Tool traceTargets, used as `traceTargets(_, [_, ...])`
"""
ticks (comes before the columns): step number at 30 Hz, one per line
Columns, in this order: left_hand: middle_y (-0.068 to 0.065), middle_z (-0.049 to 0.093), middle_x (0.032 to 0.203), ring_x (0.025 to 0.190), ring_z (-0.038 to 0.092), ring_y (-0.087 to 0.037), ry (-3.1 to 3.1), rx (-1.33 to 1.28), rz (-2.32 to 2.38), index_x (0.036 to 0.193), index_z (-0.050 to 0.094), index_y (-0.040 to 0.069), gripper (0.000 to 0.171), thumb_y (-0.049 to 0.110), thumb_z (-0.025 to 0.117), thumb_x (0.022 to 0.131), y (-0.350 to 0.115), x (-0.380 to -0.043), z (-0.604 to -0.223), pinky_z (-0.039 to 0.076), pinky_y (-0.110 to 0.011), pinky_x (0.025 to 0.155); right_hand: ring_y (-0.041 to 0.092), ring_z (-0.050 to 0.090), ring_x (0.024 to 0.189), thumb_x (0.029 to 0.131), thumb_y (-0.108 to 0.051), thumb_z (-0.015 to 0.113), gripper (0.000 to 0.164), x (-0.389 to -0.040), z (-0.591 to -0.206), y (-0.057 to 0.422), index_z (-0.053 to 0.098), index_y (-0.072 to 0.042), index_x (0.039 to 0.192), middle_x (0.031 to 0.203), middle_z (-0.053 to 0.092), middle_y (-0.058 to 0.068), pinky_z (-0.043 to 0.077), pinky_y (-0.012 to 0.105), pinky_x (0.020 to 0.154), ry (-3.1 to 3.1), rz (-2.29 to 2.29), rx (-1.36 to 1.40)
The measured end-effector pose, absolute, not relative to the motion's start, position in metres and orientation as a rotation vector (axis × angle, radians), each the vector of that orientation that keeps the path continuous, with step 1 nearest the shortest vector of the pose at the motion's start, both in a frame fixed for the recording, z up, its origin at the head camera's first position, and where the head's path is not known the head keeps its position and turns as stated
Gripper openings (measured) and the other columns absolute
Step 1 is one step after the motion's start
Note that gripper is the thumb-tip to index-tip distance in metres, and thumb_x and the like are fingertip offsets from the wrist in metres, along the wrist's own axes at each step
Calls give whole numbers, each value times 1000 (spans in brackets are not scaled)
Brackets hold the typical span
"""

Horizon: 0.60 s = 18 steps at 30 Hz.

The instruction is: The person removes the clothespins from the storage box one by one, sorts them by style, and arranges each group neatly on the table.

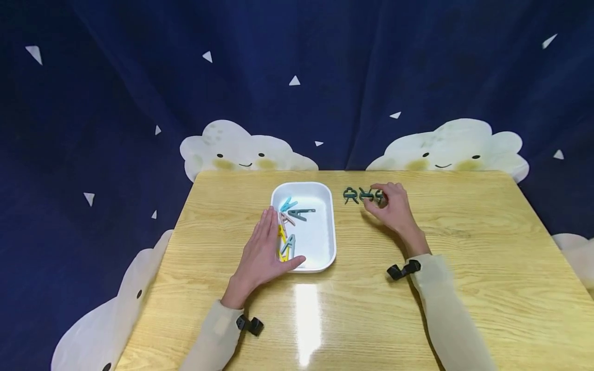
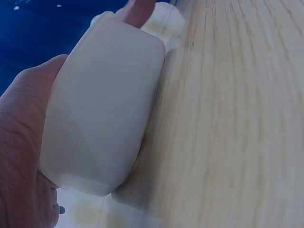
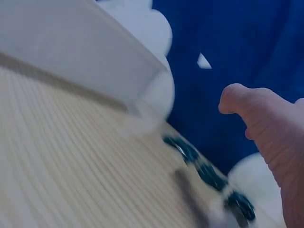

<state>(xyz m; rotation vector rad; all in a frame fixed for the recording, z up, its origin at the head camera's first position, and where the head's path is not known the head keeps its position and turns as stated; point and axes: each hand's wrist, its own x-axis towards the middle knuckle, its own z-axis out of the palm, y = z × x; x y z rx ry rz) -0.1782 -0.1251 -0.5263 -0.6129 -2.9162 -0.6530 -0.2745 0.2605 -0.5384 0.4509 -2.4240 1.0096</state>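
My left hand lies along the left side of a white tray, with straight fingers and its thumb spread across the near rim. Inside the tray are a light blue clothespin, a dark grey-green clothespin, a pink one, yellow ones and a pale grey-green one. Right of the tray, small dark green clips form a row on the table. Over the row's right end is my right hand, thumb and forefinger apart; nothing held shows between them.
The wooden table carries the tray and the clips, which lie near its back edge. Behind it hangs a dark blue curtain with white clouds and triangles. Each wrist wears a small black camera.
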Motion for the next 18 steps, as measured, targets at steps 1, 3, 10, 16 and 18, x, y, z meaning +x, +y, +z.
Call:
traceTargets(1, [-13,-1,176,162,-4,-23,-2917,-614,-651,166,3,0,135,88,58,80,-125,-178,-526,15,-45,130,25,37,74,83,-23,83,41,-273,-536,253,74,3,114,71,52,18,28,40,76,-2402,1007,486])
traceTargets(3, [-14,-1,176,162,-5,-22,-2921,-612,-646,166,3,0,135,88,57,80,-125,-179,-526,14,-44,130,24,40,72,82,-23,84,38,-271,-530,237,76,2,110,69,53,17,31,38,74,-2366,1006,566])
traceTargets(10, [-13,-1,176,162,-2,-25,-2925,-607,-670,166,1,1,136,87,59,79,-126,-179,-526,14,-44,130,21,41,76,83,-25,85,35,-258,-514,193,76,-3,109,68,50,12,34,38,77,-2368,980,734])
traceTargets(16, [-15,-1,176,162,0,-27,-2923,-607,-668,166,2,0,137,88,59,79,-126,-180,-525,15,-45,130,19,42,77,83,-27,86,38,-248,-506,171,76,-4,112,71,52,8,35,40,81,-2421,938,792])
traceTargets(18, [-16,0,176,162,-1,-27,-2922,-610,-662,166,2,-1,137,89,58,79,-125,-180,-526,15,-45,130,19,44,78,83,-29,86,40,-246,-506,165,77,-4,112,72,55,5,37,41,82,-2443,919,810])
